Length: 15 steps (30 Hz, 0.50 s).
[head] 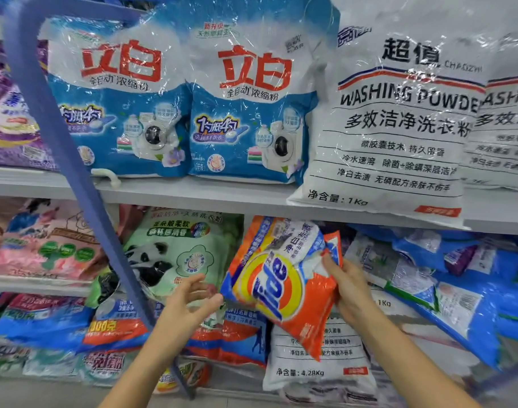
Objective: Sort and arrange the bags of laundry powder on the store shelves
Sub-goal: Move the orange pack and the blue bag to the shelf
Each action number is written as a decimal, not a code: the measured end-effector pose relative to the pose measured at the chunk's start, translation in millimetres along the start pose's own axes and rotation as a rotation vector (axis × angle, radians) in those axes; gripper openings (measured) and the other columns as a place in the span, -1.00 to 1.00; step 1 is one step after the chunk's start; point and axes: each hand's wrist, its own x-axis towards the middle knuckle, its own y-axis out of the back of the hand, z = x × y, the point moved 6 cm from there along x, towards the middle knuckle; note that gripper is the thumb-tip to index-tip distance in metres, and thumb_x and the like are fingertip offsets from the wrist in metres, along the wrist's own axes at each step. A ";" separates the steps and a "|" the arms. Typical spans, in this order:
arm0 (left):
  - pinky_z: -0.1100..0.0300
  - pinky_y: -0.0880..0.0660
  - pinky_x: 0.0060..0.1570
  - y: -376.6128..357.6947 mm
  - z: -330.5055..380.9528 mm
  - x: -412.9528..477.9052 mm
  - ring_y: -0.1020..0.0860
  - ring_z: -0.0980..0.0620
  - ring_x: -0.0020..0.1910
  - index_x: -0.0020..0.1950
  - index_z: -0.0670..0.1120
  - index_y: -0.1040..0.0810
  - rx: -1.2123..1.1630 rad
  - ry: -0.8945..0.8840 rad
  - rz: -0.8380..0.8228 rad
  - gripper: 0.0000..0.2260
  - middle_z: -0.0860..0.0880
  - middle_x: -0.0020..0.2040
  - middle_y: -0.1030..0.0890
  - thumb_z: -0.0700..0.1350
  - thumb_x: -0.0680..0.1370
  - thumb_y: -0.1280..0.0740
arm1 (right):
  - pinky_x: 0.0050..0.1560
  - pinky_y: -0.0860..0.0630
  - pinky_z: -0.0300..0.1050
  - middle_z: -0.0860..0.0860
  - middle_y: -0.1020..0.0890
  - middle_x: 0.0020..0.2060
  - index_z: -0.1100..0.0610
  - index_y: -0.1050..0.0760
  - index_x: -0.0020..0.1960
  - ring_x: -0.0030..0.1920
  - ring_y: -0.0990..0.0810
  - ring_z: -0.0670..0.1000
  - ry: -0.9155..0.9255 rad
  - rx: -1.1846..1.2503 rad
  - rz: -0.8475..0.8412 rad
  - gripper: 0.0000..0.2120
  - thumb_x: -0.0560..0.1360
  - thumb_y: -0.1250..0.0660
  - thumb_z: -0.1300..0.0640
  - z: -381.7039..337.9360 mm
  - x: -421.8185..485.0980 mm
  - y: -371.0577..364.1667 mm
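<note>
An orange Tide bag (278, 287) of laundry powder hangs tilted in front of the middle shelf. My right hand (349, 287) grips its right edge, thumb on the front. My left hand (190, 298) is just left of the bag with fingers spread and relaxed, not touching it. On the top shelf stand two blue-and-white bags (246, 98) and a white "Washing Powder" bag (393, 128) that leans over the shelf edge. A green panda bag (178, 251) sits behind my left hand.
A blue metal bar (75, 160) slants across the left of the shelves. Pink bags (42, 248) lie at middle left, blue bags (458, 284) slump at the right, and a large white 4.28 kg bag (319, 360) stands below. The grey shelf edge (193, 195) runs across.
</note>
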 end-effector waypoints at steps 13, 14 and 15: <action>-0.11 -0.44 0.21 -71.2 2.0 -46.1 -0.61 -0.10 0.01 0.20 -0.10 -0.55 -0.884 0.362 -0.029 -0.59 -0.16 0.14 -0.64 0.16 0.61 -0.12 | -0.18 -0.62 -0.14 0.11 -0.70 -0.08 0.14 -0.61 0.03 -0.12 -0.68 0.03 0.080 0.158 -0.273 -0.68 0.40 -0.26 -0.01 8.5 -64.9 -37.5; -0.12 -0.45 0.19 -69.9 3.5 -42.3 -0.59 -0.09 -0.01 0.17 -0.08 -0.55 -0.819 0.362 0.009 -0.62 -0.12 0.08 -0.67 0.15 0.62 -0.12 | -0.14 -0.62 -0.12 0.11 -0.70 -0.04 0.11 -0.64 0.02 -0.08 -0.68 0.04 0.110 0.140 -0.285 -0.64 0.42 -0.21 -0.07 4.6 -66.5 -38.2; -0.14 -0.48 0.15 -65.1 0.9 -38.1 -0.61 -0.10 -0.04 0.12 -0.05 -0.56 -0.804 0.331 0.036 -0.65 -0.09 -0.01 -0.69 0.15 0.61 -0.13 | -0.10 -0.62 -0.09 0.12 -0.69 -0.01 0.10 -0.65 0.02 -0.05 -0.68 0.06 0.131 0.119 -0.274 -0.60 0.43 -0.18 -0.12 1.5 -68.7 -38.3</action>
